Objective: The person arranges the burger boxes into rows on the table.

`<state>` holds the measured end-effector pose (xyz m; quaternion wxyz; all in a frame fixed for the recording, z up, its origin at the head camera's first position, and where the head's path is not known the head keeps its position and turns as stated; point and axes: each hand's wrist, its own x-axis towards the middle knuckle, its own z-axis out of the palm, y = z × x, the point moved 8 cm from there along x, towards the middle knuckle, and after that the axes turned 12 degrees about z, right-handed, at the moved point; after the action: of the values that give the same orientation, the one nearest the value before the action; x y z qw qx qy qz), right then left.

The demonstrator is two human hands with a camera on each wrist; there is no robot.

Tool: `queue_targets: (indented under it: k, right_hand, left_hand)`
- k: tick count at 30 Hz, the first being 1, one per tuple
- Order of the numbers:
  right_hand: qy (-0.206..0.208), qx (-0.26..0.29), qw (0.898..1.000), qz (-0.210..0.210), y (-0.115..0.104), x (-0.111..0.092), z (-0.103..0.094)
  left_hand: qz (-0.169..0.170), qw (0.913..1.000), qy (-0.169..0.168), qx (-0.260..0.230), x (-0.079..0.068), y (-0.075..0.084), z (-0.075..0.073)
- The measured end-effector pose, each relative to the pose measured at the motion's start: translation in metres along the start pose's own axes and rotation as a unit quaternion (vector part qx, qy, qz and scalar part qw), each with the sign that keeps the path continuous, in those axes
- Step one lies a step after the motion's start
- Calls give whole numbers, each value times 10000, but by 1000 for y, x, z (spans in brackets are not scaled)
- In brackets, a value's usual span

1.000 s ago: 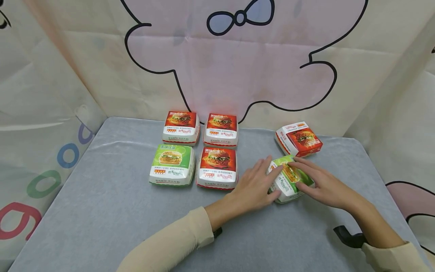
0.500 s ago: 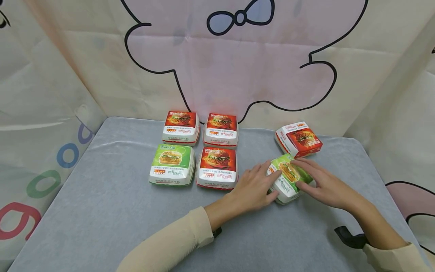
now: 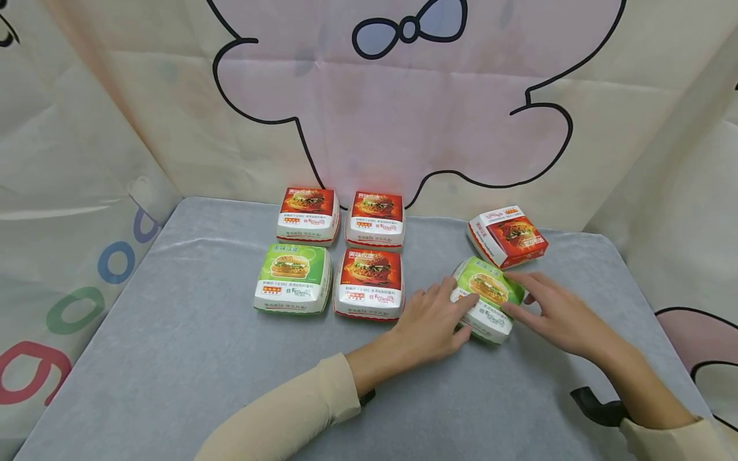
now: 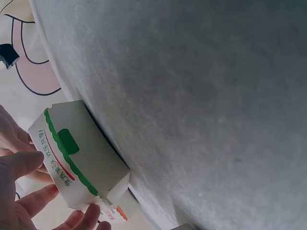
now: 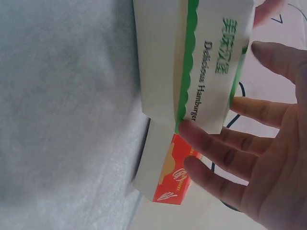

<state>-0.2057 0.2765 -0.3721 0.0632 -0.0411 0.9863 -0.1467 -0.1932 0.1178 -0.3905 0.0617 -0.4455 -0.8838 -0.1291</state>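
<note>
A green-and-white hamburger box (image 3: 487,287) lies askew on the table between my two hands. My left hand (image 3: 429,322) touches its left side, fingers spread along the edge and thumb low near the front corner. At the right side, my right hand (image 3: 562,315) has its fingers loosely extended, fingertips right at the box. The right wrist view shows the box's side (image 5: 211,72) lettered "Delicious Hamburger", with fingertips against it. In the left wrist view the box's front (image 4: 86,143) has a green tab. Just behind it sits a red hamburger box (image 3: 512,238), tilted the other way.
To the left stand more boxes in two rows: two red boxes (image 3: 307,216) (image 3: 375,219) at the back, a green box (image 3: 293,278) and a red box (image 3: 369,283) in front. Grey cloth (image 3: 173,358) covers the table. A printed curtain (image 3: 450,121) hangs behind.
The green box between my hands has turned counterclockwise and shifted slightly left, its printed front facing me more. My right fingers have slid from its top toward its right side.
</note>
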Motion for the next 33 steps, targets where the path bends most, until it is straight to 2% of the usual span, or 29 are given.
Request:
queue_targets:
  k: [7, 15, 25, 33]
  right_hand:
    - [-153, 175, 9997, 95, 0, 4, 4]
    - [-200, 369, 9989, -204, -2, 6, 8]
    - [-326, 616, 9971, -318, -7, 10, 13]
    - [-423, 663, 9964, -324, -9, 11, 16]
  left_hand:
    - [81, 9998, 178, -39, 0, 0, -1]
    - [58, 9990, 442, 9, -1, -1, -5]
    - [-103, 9996, 203, -166, -3, -6, 1]
    - [-100, 9997, 191, -112, -3, -7, 1]
